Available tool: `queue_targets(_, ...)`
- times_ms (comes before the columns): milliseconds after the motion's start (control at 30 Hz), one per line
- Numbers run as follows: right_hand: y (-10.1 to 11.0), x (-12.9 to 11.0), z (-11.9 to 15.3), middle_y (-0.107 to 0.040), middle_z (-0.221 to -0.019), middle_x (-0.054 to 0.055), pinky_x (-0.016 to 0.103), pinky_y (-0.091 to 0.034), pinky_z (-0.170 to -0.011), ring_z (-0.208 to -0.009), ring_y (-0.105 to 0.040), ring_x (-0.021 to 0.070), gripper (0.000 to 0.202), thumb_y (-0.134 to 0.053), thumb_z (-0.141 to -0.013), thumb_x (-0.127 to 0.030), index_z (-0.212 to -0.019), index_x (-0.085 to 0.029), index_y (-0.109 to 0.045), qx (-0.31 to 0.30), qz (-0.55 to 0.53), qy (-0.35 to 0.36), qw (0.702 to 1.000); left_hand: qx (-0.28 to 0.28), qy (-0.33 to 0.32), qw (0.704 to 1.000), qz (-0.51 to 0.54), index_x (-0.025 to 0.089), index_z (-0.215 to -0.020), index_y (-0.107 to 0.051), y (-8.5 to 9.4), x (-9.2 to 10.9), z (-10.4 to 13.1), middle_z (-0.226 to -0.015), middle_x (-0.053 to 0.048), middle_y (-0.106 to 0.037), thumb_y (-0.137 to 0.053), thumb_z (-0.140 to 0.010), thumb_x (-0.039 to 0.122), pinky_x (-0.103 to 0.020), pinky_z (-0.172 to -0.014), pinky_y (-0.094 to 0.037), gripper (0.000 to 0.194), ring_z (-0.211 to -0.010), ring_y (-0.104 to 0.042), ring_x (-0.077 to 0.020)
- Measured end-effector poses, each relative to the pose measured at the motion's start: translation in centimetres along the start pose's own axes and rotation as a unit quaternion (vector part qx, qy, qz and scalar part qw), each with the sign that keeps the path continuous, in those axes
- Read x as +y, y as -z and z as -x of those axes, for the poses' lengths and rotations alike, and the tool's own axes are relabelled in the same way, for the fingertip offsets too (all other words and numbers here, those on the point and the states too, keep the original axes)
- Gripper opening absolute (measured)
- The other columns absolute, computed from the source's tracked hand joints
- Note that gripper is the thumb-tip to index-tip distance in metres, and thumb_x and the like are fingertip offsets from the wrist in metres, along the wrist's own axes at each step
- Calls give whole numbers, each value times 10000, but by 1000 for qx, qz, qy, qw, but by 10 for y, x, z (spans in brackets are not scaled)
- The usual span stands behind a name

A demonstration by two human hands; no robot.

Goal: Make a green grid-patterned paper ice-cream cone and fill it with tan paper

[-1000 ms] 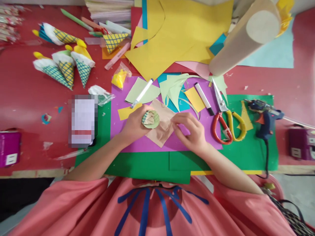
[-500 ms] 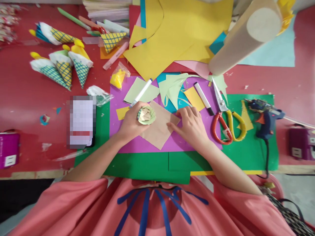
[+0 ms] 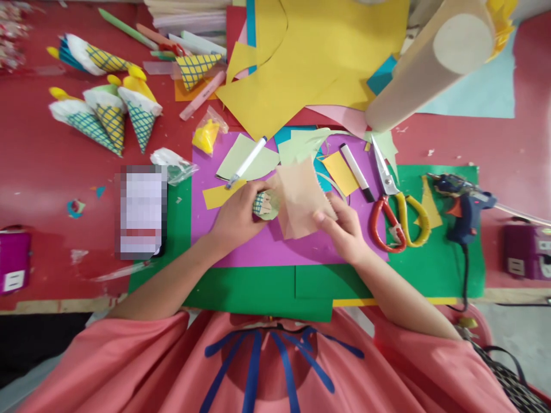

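Note:
My left hand point(image 3: 235, 221) is closed around a small green paper cone point(image 3: 270, 212) with a blue grid pattern; crumpled beige paper shows inside its mouth. Between thumb and fingers, my right hand point(image 3: 345, 229) pinches one corner of a beige paper sheet point(image 3: 301, 198) with zigzag-cut edges. The sheet is raised and bent, and its left side lies right beside the cone; whether they touch I cannot tell. Under both hands is a purple sheet point(image 3: 232, 246). A white marker point(image 3: 247, 162) lies just beyond my left hand.
Scissors point(image 3: 390, 195) with red and yellow handles lie right of my right hand, and a blue glue gun point(image 3: 467, 209) farther right. A phone point(image 3: 142, 212) is at the left. Several finished cones point(image 3: 140, 115) lie beyond it. A thick beige roll point(image 3: 422, 74) leans at the back right.
My right hand has taken hold of the beige sheet and lifted it off the purple sheet, bending it. The cone in my left hand has tipped toward the right.

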State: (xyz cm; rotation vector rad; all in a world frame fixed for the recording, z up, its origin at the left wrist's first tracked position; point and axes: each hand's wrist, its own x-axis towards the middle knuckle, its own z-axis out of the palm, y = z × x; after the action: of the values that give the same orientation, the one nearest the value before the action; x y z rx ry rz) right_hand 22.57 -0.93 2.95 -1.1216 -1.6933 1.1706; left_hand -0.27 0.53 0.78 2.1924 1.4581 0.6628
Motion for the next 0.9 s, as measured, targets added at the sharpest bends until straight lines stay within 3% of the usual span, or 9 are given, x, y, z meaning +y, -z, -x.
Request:
queue_targets(133, -6, -1, 3, -569, -808, 15, 257, -504, -671, -734, -559, 125, 291, -443, -963, -443, -891, -181, -548, -136, -67, -1, 988, -15, 5, 1000, -19, 216, -1133, -471, -1, 2, 1, -1018, -57, -641, -674, -698, 214, -336, -733, -508, 481, -936, -643, -259)
queue_targets(267, -9, 1, 1, -628, -940, 56, 281, -536, -753, -803, -616, 137, 312, -507, -939, -434, -1090, -166, -557, -196, -102, 45, 974, -47, 6, 998, -30, 212, -1131, -499, 0, 6, 1, -1001, -53, -651, -659, -695, 223, -331, -697, -505, 465, -875, -645, -250)
queue_targets(533, -12, 5, 4, -569, -1237, 161, 361, -541, -892, -1101, -613, 245, 450, -470, -941, -481, -1224, -145, -566, -169, 76, 125, 975, -108, 4, 994, -35, 177, -1063, -566, 2, 16, -1, -936, -65, -664, -611, -692, 150, -316, -652, -491, 374, -783, -632, -232)
queue_targets(733, -15, 7, 7, -632, -1135, 163, 330, -560, -641, -837, -662, 225, 511, -429, -946, -505, -1278, -124, -501, -149, 159, 133, 967, -98, -7, 994, -56, 155, -1077, -557, 1, 17, 0, -947, -89, -666, -578, -685, 109, -346, -720, -510, 395, -854, -643, -260)
queue_targets(900, -18, 7, 8, -605, -1126, 160, 327, -546, -598, -790, -649, 222, 450, -383, -952, -517, -1095, -150, -601, -148, 193, 138, 960, -90, -42, 994, -56, 133, -1147, -513, -1, 18, 3, -1007, -113, -651, -532, -758, 117, -371, -792, -522, 390, -944, -639, -269)
